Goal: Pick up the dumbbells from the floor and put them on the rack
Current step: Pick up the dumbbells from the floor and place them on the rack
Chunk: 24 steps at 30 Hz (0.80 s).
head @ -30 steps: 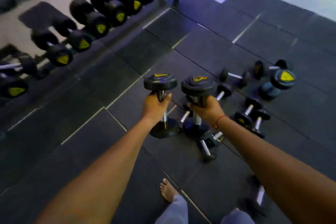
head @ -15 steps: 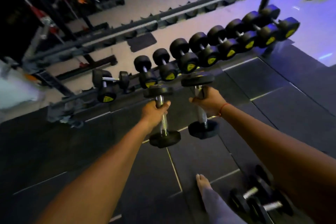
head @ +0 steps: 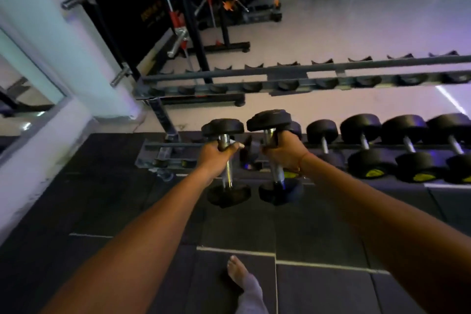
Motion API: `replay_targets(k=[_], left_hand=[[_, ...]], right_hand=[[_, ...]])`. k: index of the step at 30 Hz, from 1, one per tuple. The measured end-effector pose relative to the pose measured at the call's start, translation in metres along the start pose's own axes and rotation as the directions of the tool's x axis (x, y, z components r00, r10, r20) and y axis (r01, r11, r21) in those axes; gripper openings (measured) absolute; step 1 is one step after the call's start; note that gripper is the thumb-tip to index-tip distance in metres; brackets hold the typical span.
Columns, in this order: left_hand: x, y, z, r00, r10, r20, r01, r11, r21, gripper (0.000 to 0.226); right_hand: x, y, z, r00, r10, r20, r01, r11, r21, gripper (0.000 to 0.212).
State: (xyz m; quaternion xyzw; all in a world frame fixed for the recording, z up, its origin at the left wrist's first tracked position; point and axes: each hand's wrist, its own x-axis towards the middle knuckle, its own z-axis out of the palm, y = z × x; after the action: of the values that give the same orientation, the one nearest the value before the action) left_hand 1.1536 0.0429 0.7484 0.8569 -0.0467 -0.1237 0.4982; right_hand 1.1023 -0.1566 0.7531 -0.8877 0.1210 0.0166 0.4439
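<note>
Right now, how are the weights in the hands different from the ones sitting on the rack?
The two held dumbbells stand upright in the air, gripped by the left hand and right hand; the racked dumbbells lie on the lower rack. The held ones look smaller. All have black ends and shiny metal handles.
</note>
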Motion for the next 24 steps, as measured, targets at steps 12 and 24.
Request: replay_targets(k=[12,24], left_hand=[[0.316,-0.012,-0.180,0.977,-0.087,-0.196,0.107,0.990,0.094,0.040],[0.600,-0.025,-0.293,0.948,-0.164,-0.274,0.213,0.964,0.162,0.032]], right_hand=[[0.344,-0.151,0.091,0.997,-0.056,0.061,0.054,0.998,0.021,0.032],[0.646,-0.229,0.156,0.983,-0.014,0.181,0.012,1.000,0.010,0.027]])
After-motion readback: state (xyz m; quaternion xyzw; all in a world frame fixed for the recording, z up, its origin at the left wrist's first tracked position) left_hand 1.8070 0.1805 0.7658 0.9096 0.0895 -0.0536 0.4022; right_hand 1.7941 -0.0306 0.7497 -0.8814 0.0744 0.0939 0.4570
